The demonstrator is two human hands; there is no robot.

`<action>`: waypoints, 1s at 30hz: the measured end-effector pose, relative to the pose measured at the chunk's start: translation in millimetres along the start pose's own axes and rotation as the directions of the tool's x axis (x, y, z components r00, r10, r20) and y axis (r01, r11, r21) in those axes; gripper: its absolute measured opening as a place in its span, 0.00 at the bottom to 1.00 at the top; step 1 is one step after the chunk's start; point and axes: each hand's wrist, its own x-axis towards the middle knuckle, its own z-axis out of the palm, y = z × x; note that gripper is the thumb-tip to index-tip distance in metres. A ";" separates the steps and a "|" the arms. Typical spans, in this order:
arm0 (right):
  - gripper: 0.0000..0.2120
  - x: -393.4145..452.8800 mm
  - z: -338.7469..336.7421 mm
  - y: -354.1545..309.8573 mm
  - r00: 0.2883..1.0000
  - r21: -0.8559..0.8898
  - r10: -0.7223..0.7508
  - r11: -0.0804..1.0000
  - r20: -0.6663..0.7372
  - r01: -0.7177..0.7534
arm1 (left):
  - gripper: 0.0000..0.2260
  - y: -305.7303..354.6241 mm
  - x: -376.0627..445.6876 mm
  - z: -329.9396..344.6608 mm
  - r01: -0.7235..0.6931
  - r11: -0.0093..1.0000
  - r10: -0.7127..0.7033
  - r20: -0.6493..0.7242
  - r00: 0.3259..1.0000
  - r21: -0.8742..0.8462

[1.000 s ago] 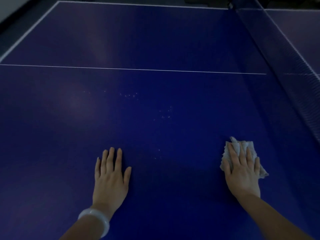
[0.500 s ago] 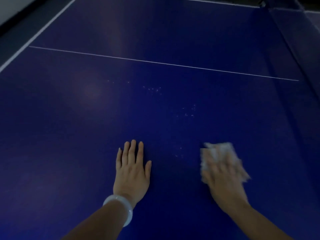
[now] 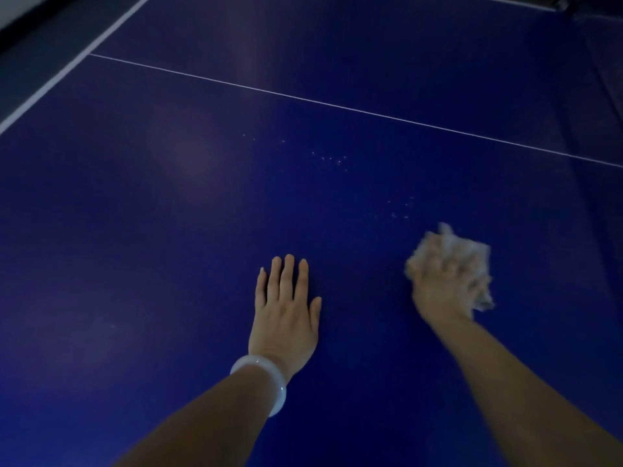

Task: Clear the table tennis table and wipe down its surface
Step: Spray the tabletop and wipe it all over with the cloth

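Observation:
The dark blue table tennis table (image 3: 168, 230) fills the view. My left hand (image 3: 285, 311) lies flat on it, fingers together, holding nothing, with a white bangle (image 3: 261, 382) on the wrist. To its right, my right hand (image 3: 441, 288) presses a crumpled pale cloth (image 3: 472, 254) onto the surface; hand and cloth are blurred by motion. Small pale specks (image 3: 332, 160) dot the surface beyond both hands, and a second cluster of specks (image 3: 401, 210) sits just ahead of the cloth.
A thin white centre line (image 3: 337, 106) crosses the table from upper left to right. The white edge line (image 3: 67, 69) marks the table's left side, with dark floor beyond. The net (image 3: 603, 72) stands dimly along the far right.
My right hand has slid the cloth left across the table, then slightly forward, bunching it. My left hand stays flat in place. The view has shifted left and tilted down.

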 end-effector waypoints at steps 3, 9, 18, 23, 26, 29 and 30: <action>0.32 -30.6 2.6 13.6 0.979 0.121 0.201 0.973 -0.016 -0.198 | 0.27 -0.7 0.0 1.0 -0.007 1.000 0.007 0.008 1.000 -0.008; 0.31 -86.1 37.1 -69.1 0.955 0.023 -0.267 0.962 -0.133 0.272 | 0.27 -1.1 -1.3 -0.5 -0.031 0.999 0.031 -0.001 1.000 -0.021; 0.28 6.9 -3.2 -9.6 0.991 0.079 0.030 0.997 -0.127 -0.020 | 0.27 0.5 -1.7 -10.9 -0.017 1.000 0.018 0.065 0.998 -0.025; 0.27 4.3 -3.0 -11.7 0.989 0.073 0.030 0.997 -0.143 -0.019 | 0.26 -16.0 27.1 -21.6 -0.102 0.992 0.103 0.005 0.995 -0.073; 0.27 4.5 -2.9 -9.9 0.987 0.092 0.014 0.996 -0.157 0.000 | 0.29 -38.8 76.2 -30.1 0.036 0.997 -0.038 -0.036 0.999 -0.067; 0.28 4.0 -3.6 -11.0 0.985 0.105 0.010 0.994 -0.170 0.008 | 0.31 -54.9 118.8 -31.2 0.248 0.965 -0.248 0.006 0.969 -0.080; 0.28 4.2 -4.0 -11.2 0.986 0.106 0.014 0.994 -0.167 0.004 | 0.32 -56.8 125.9 -29.6 0.290 0.953 -0.290 0.016 0.957 -0.082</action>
